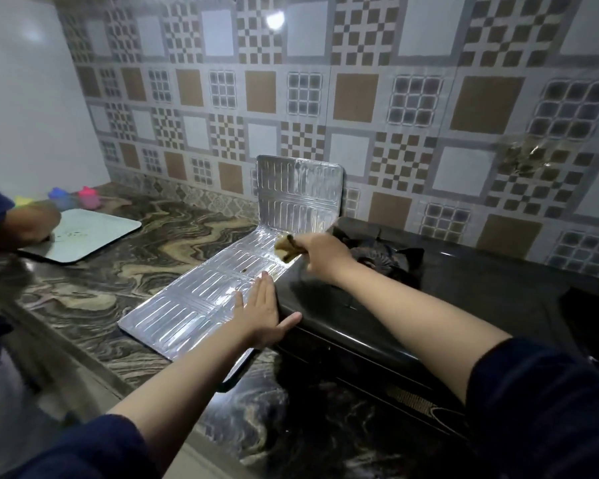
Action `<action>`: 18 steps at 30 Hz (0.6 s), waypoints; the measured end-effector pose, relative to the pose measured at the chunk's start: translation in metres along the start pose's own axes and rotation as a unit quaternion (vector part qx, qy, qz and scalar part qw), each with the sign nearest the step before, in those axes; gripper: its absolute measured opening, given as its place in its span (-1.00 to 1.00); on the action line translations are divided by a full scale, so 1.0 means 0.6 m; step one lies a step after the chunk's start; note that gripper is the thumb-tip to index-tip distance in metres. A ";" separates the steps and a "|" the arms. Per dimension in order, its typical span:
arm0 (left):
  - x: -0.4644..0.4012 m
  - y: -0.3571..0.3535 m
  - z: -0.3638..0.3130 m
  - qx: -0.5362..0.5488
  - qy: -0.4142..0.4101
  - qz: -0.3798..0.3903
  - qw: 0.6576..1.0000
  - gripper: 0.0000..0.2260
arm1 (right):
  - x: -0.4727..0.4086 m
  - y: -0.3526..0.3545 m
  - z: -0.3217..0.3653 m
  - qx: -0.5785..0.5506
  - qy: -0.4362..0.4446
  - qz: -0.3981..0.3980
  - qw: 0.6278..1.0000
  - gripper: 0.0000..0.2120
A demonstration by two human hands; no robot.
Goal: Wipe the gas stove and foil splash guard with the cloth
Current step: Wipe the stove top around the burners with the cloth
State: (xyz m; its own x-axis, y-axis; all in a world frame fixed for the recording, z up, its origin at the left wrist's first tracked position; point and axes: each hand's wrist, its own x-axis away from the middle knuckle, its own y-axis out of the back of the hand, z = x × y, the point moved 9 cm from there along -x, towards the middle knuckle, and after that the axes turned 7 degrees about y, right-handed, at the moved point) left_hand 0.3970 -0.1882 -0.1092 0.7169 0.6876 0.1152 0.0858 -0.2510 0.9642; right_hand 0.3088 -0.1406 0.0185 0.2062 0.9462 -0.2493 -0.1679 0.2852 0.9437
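Observation:
A silver foil splash guard lies partly flat on the marble counter, its far panel standing upright against the tiled wall. My left hand presses flat on the near panel, fingers straight, thumb on the stove's edge. My right hand grips a crumpled yellowish cloth and holds it against the foil where the flat panel meets the black gas stove. A burner sits just behind my right hand.
Another person's hand works at the left over a pale tray. Small coloured items stand behind the tray. Patterned wall tiles back the marble counter, whose front edge runs below my forearms.

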 end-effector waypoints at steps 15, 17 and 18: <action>-0.014 -0.015 0.006 0.042 -0.017 0.020 0.999 -0.11 | 0.038 -0.132 0.000 0.096 0.049 0.238 0.965 -0.26; -0.015 -0.017 0.008 0.051 -0.020 0.020 0.998 -0.10 | 0.045 -0.135 -0.001 0.096 0.055 0.239 0.965 -0.27; -0.015 -0.017 0.008 0.055 -0.021 0.018 0.998 -0.10 | 0.050 -0.136 -0.001 0.096 0.058 0.239 0.964 -0.27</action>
State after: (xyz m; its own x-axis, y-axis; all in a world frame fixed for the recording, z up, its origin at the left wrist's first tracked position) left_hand 0.3932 -0.1949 -0.1214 0.7487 0.6486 0.1372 0.1327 -0.3493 0.9276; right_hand 0.3280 -0.1354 -0.0661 0.0381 0.9764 0.2126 -0.0325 -0.2114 0.9768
